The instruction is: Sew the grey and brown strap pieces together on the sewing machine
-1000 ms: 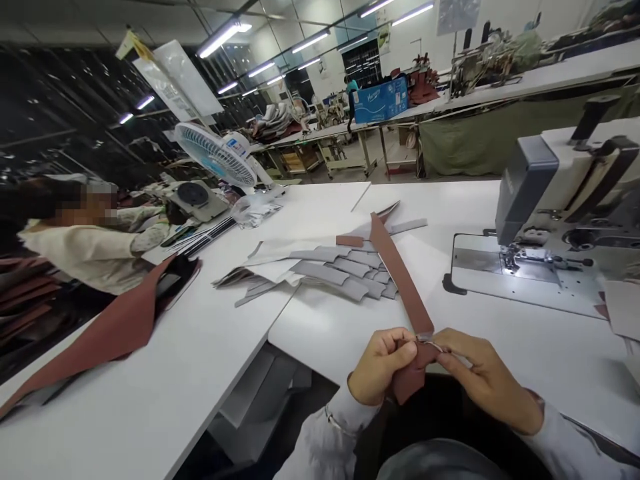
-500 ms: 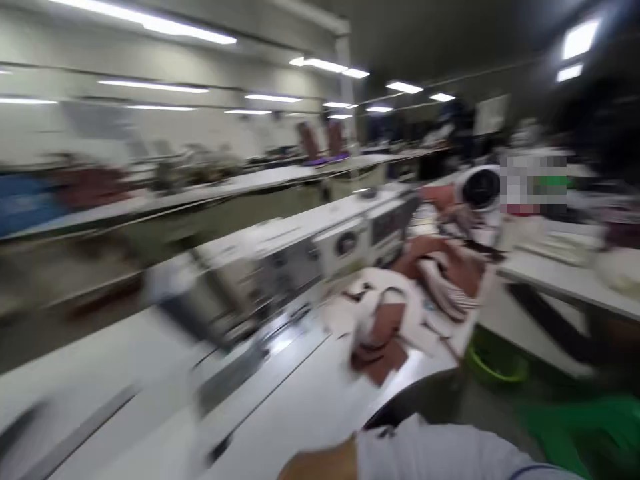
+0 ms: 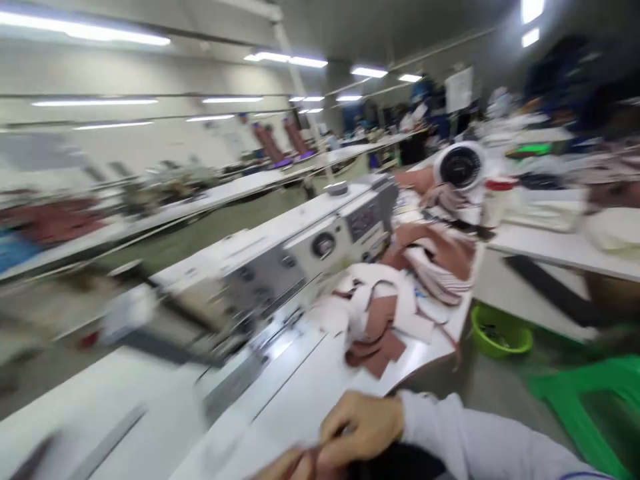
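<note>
At the bottom edge, my right hand (image 3: 363,427) has its fingers curled and thumb pinched down, with a pale sleeve behind it. My left hand (image 3: 290,465) meets its fingertips there, mostly cut off by the frame. A small dark reddish bit shows between the fingers, too hidden to name. Beyond the hands stands a white and grey sewing machine (image 3: 300,257) on a white table (image 3: 295,407). To the right of its needle area lies a loose heap of brown and white fabric pieces (image 3: 383,313).
A green bowl (image 3: 500,332) with small dark things in it sits low on the right, near a green plastic stool (image 3: 595,393). A round black-and-white dial (image 3: 460,167) stands at the table's far end. Another long worktable (image 3: 240,190) runs behind the machine.
The view has swung to the right and steadied. My right hand, hidden below the edge before, now shows with its fingers closed, and my left fingertips have come into view beside it.
</note>
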Tool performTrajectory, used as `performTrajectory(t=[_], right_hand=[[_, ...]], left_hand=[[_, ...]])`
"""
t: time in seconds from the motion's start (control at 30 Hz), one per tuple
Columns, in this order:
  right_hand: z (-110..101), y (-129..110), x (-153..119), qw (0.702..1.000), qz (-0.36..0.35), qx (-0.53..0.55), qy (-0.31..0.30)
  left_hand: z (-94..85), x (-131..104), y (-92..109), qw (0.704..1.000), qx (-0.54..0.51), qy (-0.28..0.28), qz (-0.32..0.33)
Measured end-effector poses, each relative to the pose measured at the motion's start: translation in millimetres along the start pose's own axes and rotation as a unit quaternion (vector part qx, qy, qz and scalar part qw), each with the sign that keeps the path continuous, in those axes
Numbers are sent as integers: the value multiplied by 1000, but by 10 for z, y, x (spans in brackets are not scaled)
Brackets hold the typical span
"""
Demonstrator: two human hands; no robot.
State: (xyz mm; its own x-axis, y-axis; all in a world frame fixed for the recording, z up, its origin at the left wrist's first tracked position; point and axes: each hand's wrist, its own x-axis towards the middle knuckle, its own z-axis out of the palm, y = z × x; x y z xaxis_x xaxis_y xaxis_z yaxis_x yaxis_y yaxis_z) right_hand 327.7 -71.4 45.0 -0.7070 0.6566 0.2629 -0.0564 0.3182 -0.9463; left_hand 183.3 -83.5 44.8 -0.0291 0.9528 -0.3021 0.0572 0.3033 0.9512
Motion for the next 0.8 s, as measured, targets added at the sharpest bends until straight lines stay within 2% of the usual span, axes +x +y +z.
performTrajectory(t=[0.07,0.13,0.23,0.37,0.43,0.57,0.67,0.73,0.8], right_hand=[[8,28,-55,999,-10,33,27],[-9,11,-103,998,2,50,24],[-24,-49,-169,998,25,64,4],[16,-94,-226,998,41,49,-17],[35,-99,-230,998,43,48,-19],[61,-139,-225,999,40,36,-12],[101,-171,-232,999,19,-21,22],[146,-164,-242,997,5,-58,52],[203,-134,-253,992,-4,-85,91]], left_hand=[[-154,-290,-38,999,-19,2,-33],[-171,-426,-27,993,-73,-79,-52],[-153,-446,16,982,-124,-144,-19],[-190,-483,59,979,-79,-185,27],[-218,-517,75,980,-44,-189,49],[-238,-569,102,980,42,-152,120],[-233,-607,111,971,122,-71,192],[-234,-633,101,947,194,-8,255],[-239,-652,76,909,269,44,316]])
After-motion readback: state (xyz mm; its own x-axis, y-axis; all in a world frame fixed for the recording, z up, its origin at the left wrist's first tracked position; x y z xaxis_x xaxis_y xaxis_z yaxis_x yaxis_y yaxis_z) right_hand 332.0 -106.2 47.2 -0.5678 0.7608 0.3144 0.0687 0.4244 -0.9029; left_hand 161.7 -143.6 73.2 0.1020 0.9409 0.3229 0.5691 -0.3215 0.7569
